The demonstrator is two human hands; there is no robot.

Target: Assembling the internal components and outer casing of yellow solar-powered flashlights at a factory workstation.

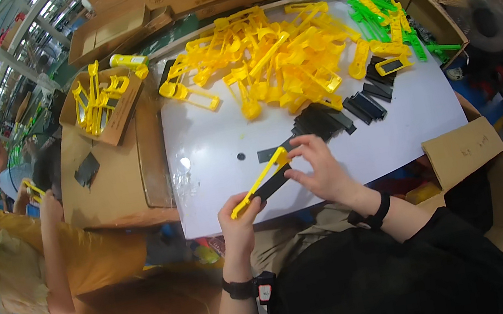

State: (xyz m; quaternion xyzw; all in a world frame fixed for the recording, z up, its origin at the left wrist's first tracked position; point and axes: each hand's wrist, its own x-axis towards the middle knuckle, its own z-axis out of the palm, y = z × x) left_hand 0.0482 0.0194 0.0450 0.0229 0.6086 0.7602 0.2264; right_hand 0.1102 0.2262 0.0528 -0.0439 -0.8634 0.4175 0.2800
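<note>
My left hand (239,221) is closed round the lower end of a long yellow plastic part (258,185), held at a slant over the table's front edge. A flat black strip (273,183) lies along the part's near side. My right hand (319,170) has its thumb on the strip's upper end, its index finger bent near the top of the yellow part. Just beyond my hands, another black strip (270,154) lies on the white table (211,157), with a small black round piece (241,157) beside it. Black strips (319,121) form a pile behind my right hand.
A large heap of yellow parts (273,52) covers the table's far side, with green parts (384,12) at its right. Cardboard boxes stand around the table; the left one (115,130) holds yellow parts. At the left a co-worker (66,250) holds a yellow piece. A fan (484,20) stands far right.
</note>
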